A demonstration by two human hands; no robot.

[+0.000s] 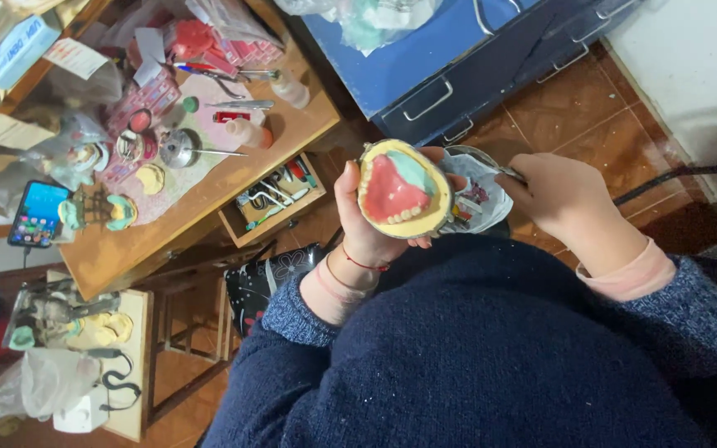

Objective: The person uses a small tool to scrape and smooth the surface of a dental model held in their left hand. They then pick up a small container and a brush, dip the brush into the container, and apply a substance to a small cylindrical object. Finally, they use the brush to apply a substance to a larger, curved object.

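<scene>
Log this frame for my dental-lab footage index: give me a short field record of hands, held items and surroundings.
left hand: holds a yellow dental cast with pink wax denture
right hand: grips a thin metal tool, tip hidden behind the cast
under cast: patterned bowl
bench: wooden desk, open drawer, phone
floor: brown tiles

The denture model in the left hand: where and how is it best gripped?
Probably by the yellow base rim of the denture model, cupped from beneath and its left, as the left hand does now. The pink wax and teeth face up, so a rim hold keeps fingers off them and leaves the right side free for the right hand with its thin metal tool.
</scene>
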